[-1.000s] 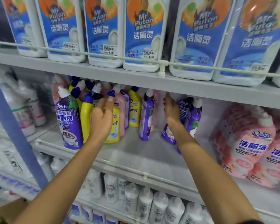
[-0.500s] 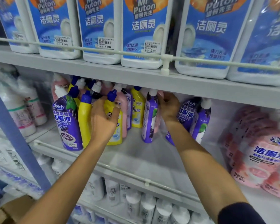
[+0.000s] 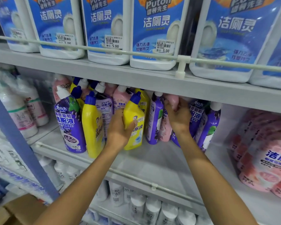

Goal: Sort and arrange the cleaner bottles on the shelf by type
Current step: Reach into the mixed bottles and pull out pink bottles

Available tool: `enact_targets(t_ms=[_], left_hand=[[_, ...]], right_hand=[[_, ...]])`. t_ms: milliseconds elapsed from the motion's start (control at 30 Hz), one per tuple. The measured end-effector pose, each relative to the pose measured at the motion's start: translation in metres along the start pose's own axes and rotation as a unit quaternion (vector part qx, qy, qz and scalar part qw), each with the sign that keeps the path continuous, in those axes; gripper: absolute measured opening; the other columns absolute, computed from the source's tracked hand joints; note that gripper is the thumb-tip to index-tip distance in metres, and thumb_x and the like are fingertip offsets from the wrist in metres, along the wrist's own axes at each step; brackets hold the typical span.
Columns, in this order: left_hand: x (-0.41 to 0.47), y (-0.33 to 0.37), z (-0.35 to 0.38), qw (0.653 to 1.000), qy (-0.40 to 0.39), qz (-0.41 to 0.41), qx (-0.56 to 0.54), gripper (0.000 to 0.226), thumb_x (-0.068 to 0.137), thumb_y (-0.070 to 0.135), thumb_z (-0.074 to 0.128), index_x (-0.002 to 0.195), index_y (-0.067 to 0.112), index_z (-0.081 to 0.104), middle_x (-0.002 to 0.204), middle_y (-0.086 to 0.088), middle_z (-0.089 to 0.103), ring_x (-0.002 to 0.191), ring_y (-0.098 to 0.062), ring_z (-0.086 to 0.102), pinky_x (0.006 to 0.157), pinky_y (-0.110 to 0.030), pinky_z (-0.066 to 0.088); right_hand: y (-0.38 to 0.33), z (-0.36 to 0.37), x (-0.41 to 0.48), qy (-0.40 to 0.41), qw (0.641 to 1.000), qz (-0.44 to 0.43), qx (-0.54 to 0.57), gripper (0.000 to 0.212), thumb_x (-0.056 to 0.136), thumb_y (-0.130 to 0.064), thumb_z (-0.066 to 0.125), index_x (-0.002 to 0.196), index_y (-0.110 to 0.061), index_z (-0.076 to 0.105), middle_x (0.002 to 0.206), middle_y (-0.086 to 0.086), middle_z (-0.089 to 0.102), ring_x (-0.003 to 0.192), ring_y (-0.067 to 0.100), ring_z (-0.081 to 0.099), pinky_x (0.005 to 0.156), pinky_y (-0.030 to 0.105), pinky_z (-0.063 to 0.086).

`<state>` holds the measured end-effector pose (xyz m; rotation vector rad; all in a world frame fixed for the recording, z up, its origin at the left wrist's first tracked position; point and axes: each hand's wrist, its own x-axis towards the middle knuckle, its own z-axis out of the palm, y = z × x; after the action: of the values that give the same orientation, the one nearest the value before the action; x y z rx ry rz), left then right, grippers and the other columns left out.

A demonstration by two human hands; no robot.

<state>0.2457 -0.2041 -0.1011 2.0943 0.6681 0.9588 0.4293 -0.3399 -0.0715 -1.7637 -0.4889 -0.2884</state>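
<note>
On the middle shelf (image 3: 152,161) stand mixed cleaner bottles in purple, yellow and pink. My left hand (image 3: 120,129) grips a yellow bottle with a blue cap (image 3: 135,114), tilted to the left. My right hand (image 3: 178,116) holds a pink bottle (image 3: 166,132) by its upper part, between a purple bottle (image 3: 154,120) on its left and two leaning purple bottles (image 3: 209,125) on its right. Another yellow bottle (image 3: 92,125) and a purple bottle (image 3: 69,120) stand at the front left. More pink bottles (image 3: 120,98) stand behind.
Large blue-labelled white jugs (image 3: 154,33) fill the top shelf behind a rail (image 3: 182,62). Wrapped packs of pink bottles (image 3: 266,153) sit at the right, white bottles (image 3: 21,109) at the left, and white bottles (image 3: 152,208) on the lower shelf. A cardboard box (image 3: 18,211) is at bottom left.
My right hand has taken hold of a pink bottle and drawn it forward between the purple ones. My left hand has tipped the yellow bottle leftward. The camera has moved closer.
</note>
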Motion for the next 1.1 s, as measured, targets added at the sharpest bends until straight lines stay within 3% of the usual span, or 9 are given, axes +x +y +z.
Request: enact_targets(t_ms=[67,200,467,600,733,867,1000,1100], left_hand=[[0.000,0.003,0.010,1.000,-0.009,-0.012,-0.013,0.051,0.081,0.062,0.066,0.118,0.031,0.049,0.110,-0.002,0.070,0.100,-0.028,0.068,0.082,-0.049,0.057],[0.007,0.016,0.028,1.000,0.000,-0.009,0.025,0.052,0.090,0.043,0.073,0.127,0.014,0.050,0.113,-0.013,0.070,0.105,-0.039,0.064,0.079,-0.040,0.050],[0.010,0.026,0.045,0.993,0.073,0.009,0.095,0.056,0.093,0.043,0.070,0.128,0.004,0.050,0.110,-0.020,0.068,0.102,-0.044,0.065,0.076,-0.045,0.049],[0.008,0.028,0.059,0.993,0.083,0.032,0.079,0.048,0.094,0.039,0.071,0.117,0.004,0.050,0.103,-0.021,0.066,0.093,-0.045,0.065,0.070,-0.047,0.050],[0.017,0.034,0.069,0.994,0.084,0.011,0.070,0.048,0.094,0.036,0.071,0.117,0.001,0.047,0.098,-0.023,0.067,0.086,-0.049,0.065,0.063,-0.039,0.037],[0.026,0.035,0.077,0.996,0.070,-0.002,0.061,0.050,0.094,0.038,0.070,0.116,0.001,0.045,0.093,-0.026,0.067,0.079,-0.049,0.065,0.058,-0.039,0.036],[0.029,0.032,0.075,0.999,0.022,-0.010,0.033,0.047,0.096,0.033,0.067,0.119,-0.001,0.045,0.102,-0.027,0.066,0.089,-0.048,0.065,0.064,-0.041,0.042],[0.026,0.033,0.058,1.000,-0.022,-0.012,-0.010,0.043,0.097,0.038,0.065,0.118,0.004,0.051,0.103,-0.021,0.068,0.094,-0.043,0.065,0.076,-0.044,0.051]], right_hand=[[0.006,0.004,0.002,-0.036,0.999,0.022,-0.023,0.043,0.094,-0.039,0.069,0.124,-0.008,0.062,0.117,0.014,0.072,0.109,0.035,0.067,0.087,0.033,0.052],[0.010,-0.009,-0.006,-0.026,0.998,0.005,-0.052,0.044,0.095,-0.044,0.070,0.119,-0.008,0.063,0.112,0.012,0.073,0.103,0.031,0.068,0.079,0.024,0.042],[0.008,-0.053,-0.049,0.034,0.994,-0.082,-0.065,0.033,0.087,-0.036,0.081,0.095,-0.009,0.064,0.078,0.002,0.067,0.065,0.021,0.055,0.058,0.019,0.037],[0.000,-0.074,-0.069,-0.009,0.995,-0.044,-0.088,0.031,0.085,-0.043,0.079,0.102,-0.020,0.069,0.086,0.001,0.076,0.075,0.024,0.070,0.067,0.035,0.055],[-0.012,-0.090,-0.092,-0.009,0.998,-0.012,-0.066,0.028,0.083,-0.040,0.080,0.105,-0.033,0.064,0.091,-0.009,0.074,0.083,0.014,0.071,0.074,0.030,0.056],[-0.010,-0.075,-0.094,-0.030,0.998,0.045,0.034,0.036,0.081,-0.035,0.086,0.108,-0.032,0.062,0.094,-0.011,0.072,0.080,-0.003,0.067,0.069,0.016,0.053],[0.001,-0.058,-0.092,-0.024,0.992,0.088,0.082,0.037,0.083,-0.035,0.085,0.111,-0.019,0.067,0.097,-0.001,0.075,0.088,0.015,0.072,0.079,0.037,0.061],[0.005,-0.056,-0.092,-0.026,0.992,0.088,0.087,0.039,0.084,-0.035,0.083,0.114,-0.017,0.066,0.100,0.000,0.075,0.090,0.016,0.072,0.075,0.031,0.060]])
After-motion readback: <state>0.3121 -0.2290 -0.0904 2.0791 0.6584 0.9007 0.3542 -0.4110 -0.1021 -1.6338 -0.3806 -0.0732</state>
